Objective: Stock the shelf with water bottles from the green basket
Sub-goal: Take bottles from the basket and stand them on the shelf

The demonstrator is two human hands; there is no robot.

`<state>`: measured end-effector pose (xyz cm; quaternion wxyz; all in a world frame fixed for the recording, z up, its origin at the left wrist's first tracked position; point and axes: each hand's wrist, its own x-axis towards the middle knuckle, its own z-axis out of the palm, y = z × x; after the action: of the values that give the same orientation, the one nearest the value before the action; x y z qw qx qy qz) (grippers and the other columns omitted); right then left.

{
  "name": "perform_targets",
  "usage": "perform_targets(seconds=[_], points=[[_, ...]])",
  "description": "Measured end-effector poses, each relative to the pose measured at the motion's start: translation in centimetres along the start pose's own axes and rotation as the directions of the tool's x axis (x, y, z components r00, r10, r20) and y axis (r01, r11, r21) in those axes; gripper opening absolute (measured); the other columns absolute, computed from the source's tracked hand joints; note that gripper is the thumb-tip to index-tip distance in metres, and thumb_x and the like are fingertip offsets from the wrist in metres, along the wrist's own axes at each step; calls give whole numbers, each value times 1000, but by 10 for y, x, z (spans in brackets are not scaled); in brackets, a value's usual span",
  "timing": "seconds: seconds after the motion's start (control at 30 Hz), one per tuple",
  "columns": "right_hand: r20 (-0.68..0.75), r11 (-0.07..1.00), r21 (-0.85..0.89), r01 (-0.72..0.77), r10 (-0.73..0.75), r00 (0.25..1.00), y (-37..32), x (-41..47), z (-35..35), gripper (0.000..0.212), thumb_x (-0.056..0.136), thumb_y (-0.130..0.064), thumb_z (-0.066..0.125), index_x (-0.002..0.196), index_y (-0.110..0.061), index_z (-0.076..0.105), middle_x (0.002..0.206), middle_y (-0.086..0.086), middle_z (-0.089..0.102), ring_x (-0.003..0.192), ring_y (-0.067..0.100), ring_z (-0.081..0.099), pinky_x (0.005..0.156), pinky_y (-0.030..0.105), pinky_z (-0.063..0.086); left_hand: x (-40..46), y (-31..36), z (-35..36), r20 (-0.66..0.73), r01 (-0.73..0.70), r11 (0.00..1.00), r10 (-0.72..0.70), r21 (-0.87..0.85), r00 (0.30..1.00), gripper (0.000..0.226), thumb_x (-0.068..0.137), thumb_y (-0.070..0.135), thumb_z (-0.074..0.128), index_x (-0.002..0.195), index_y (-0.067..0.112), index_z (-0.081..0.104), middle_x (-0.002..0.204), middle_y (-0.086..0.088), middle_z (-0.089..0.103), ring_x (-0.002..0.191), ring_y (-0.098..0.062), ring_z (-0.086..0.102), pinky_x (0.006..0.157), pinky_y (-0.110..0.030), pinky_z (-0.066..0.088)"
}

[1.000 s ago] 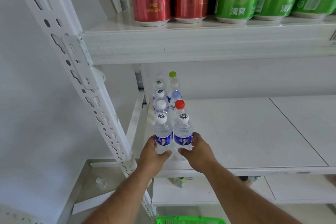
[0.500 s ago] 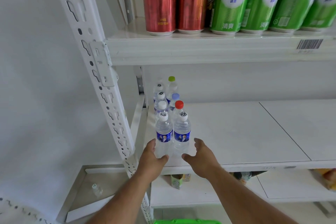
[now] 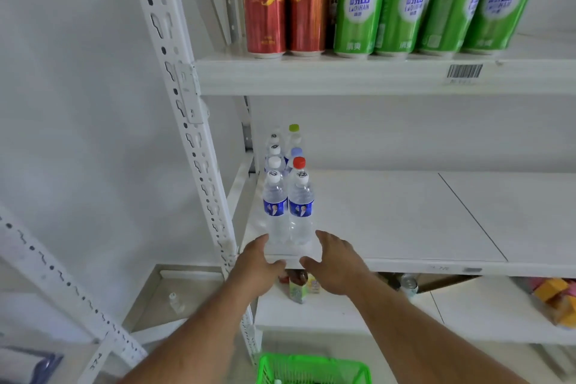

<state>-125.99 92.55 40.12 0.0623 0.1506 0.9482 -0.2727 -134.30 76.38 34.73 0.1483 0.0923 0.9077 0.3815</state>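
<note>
Two clear water bottles with blue labels and white caps, the left bottle [image 3: 275, 209] and the right bottle [image 3: 300, 209], stand side by side at the front left of the white middle shelf [image 3: 389, 221]. Behind them stand several more bottles [image 3: 294, 146] in two rows, with white, red, blue and green caps. My left hand [image 3: 257, 262] and my right hand [image 3: 335, 262] hover just in front of the two front bottles, fingers relaxed, holding nothing. The green basket [image 3: 311, 368] shows at the bottom edge, below my arms.
Red cans [image 3: 265, 3] and green cans [image 3: 405, 9] fill the upper shelf. A perforated white upright [image 3: 187, 109] stands left of the bottles. The lower shelf holds small cartons [image 3: 299, 290], a can [image 3: 408, 285] and orange packs [image 3: 558, 299].
Both hands have let go of the two front bottles and drawn back toward the shelf's front edge. The camera has pulled back, showing more of the basket.
</note>
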Motion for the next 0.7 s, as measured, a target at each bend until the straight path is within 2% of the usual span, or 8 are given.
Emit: perform_targets(seconds=[0.17,0.23,0.33,0.47,0.7], points=[[68,958,-260,123,-109,992,44,-36,19,68,97,-53,44,150,-11,32,153,10,37,142,28,31,115,37,26,-49,-6,30,55,-43,966,30,254,998,74,86,38,66,150,22,34,155,-2,36,137,-22,41,110,-27,34],[93,941,-301,152,-129,987,63,-53,31,74,96,-55,45,154,-12,27,159,10,30,147,29,24,119,41,23,-69,-13,46,85,-48,937,20,345,996,74,84,41,66,149,22,36,153,-2,38,136,-24,42,109,-30,36],[156,921,-348,174,-126,980,91,-76,54,77,96,-56,44,156,-14,21,163,9,22,151,29,15,120,43,17,-99,-26,71,144,-22,905,-43,425,989,78,82,46,65,150,26,33,157,0,32,139,-26,40,111,-38,38],[246,920,-346,182,-98,964,123,-101,87,79,97,-55,44,157,-13,17,165,10,16,152,29,10,123,44,16,-133,-50,103,199,-2,870,-110,493,974,80,83,45,65,152,27,28,161,1,23,143,-27,33,114,-43,34],[359,943,-306,129,-11,933,156,-128,144,80,96,-57,44,158,-13,16,165,9,15,152,27,11,123,41,16,-167,-99,136,259,56,852,-220,520,940,78,82,46,64,150,28,31,158,-1,30,139,-28,38,112,-42,36]])
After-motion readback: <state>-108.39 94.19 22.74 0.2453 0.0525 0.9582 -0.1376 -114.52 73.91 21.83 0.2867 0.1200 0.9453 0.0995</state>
